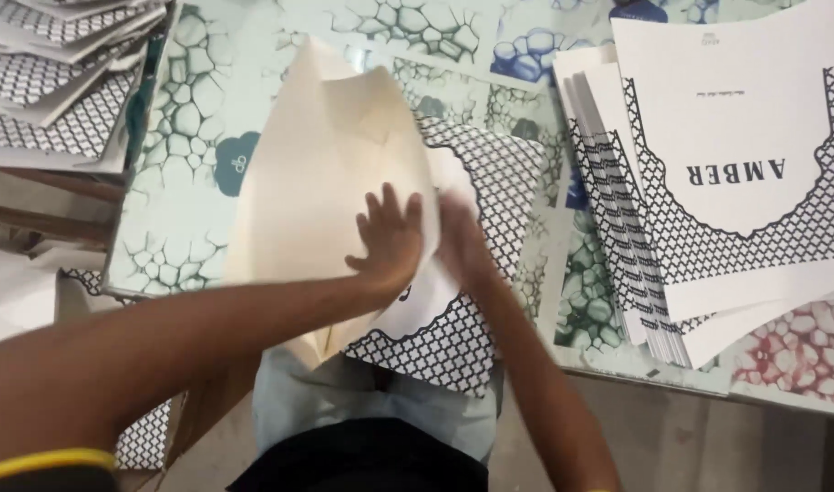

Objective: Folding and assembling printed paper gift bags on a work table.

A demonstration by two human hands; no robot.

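Nearest the camera, the left forearm crosses the lower frame from about 8 o'clock, a yellow band [43, 463] at its upper end. The left hand [391, 239] lies flat with its fingers spread, pressing on the plain cream inner face of a folded card sheet [330, 173] at the middle of the desk [185, 219]. The right hand [461, 239] comes in from 5 o'clock and sits just beside the left one, at the fold's edge; it is blurred, so whether it grips the flap or only presses on it cannot be told. Under both hands the sheet's printed side [490, 182] shows, white with a black lattice border, reaching toward 3 o'clock and down over the desk's near edge. At 2 o'clock lies a fanned stack of flat printed sheets [736, 182] of the same kind. At 10 o'clock another pile of lattice sheets [52, 82] rests. The desk top bears a green and blue cell pattern.
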